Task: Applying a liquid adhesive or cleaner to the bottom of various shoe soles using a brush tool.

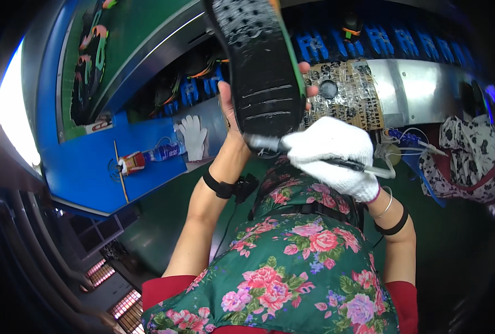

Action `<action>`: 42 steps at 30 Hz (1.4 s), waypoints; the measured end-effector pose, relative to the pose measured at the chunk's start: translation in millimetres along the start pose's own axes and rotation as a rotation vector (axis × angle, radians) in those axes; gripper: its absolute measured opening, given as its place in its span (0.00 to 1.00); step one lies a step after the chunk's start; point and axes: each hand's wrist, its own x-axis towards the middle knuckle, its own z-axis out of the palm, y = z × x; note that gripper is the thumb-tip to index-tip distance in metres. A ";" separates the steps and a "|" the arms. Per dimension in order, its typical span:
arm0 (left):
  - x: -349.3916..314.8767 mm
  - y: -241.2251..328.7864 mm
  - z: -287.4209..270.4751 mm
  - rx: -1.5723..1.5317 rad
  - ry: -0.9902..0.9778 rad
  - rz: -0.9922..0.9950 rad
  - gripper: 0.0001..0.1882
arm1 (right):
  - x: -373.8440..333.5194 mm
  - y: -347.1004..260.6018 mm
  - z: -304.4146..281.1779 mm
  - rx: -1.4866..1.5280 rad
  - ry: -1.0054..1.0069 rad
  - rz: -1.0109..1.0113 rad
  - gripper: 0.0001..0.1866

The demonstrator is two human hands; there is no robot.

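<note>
A black shoe (267, 83) is held up sole outward, with a green edge along its right side. My bare left hand (229, 106) grips it from behind, thumb at the left edge and fingertips showing past the right edge. The rest of that hand is hidden by the shoe. In a white knit glove, my right hand (334, 153) is closed round a brush (265, 142) with a dark handle and a thin pale tube at its back end. The brush head, smeared by motion, is at the sole's lower end. Wet-looking streaks shine on the sole.
On the left, a blue table (80, 175) bears a spare white glove (192, 136), a plastic bottle (167, 151) and a red container (131, 163). Blue shoe lasts (378, 42) line the far rack. Taped cardboard (359, 92) covers a metal ledge. A patterned cloth (467, 150) hangs right.
</note>
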 end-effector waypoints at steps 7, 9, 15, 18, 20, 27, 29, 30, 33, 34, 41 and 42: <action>-4.8 3.7 -8.1 -0.011 0.007 -0.051 0.66 | 0.4 -15.2 -3.3 0.104 -0.286 0.104 0.12; -6.4 4.3 -5.5 -0.054 -0.013 -0.116 0.63 | 0.9 -13.2 -6.1 0.048 -0.260 0.042 0.10; -10.6 16.1 5.1 -0.010 0.181 -0.197 0.55 | -3.0 -9.3 -7.6 -0.398 -0.307 -0.250 0.16; -10.7 20.4 5.2 -0.010 0.164 -0.227 0.49 | -5.3 -12.9 -4.2 -0.048 -0.352 -0.067 0.15; -10.1 21.8 3.1 -0.038 0.126 -0.238 0.48 | -4.8 -13.0 -3.0 0.065 -0.284 -0.079 0.13; -2.1 24.6 -7.3 -0.064 0.027 -0.257 0.49 | 0.1 -4.2 4.3 0.101 -0.147 -0.025 0.10; -0.3 23.0 -8.1 -0.167 -0.014 -0.244 0.49 | -0.6 -3.3 10.9 0.075 0.073 0.142 0.09; 0.1 22.0 -8.0 -0.179 0.013 -0.235 0.49 | -2.1 -4.7 12.0 0.096 0.014 0.199 0.09; 0.8 20.5 -6.2 -0.183 0.055 -0.179 0.49 | -6.4 -6.1 12.2 0.469 -0.036 0.398 0.11; -0.4 19.3 -4.7 -0.188 0.067 -0.186 0.49 | -6.3 -6.1 8.9 0.538 0.056 0.456 0.11; -17.9 -5.6 5.1 -0.201 0.261 -0.163 0.40 | 56.6 18.0 -48.1 -0.220 0.066 -0.017 0.10; -19.1 -9.8 5.3 -0.206 0.203 -0.184 0.40 | 67.7 19.3 -55.6 -0.324 0.163 0.020 0.11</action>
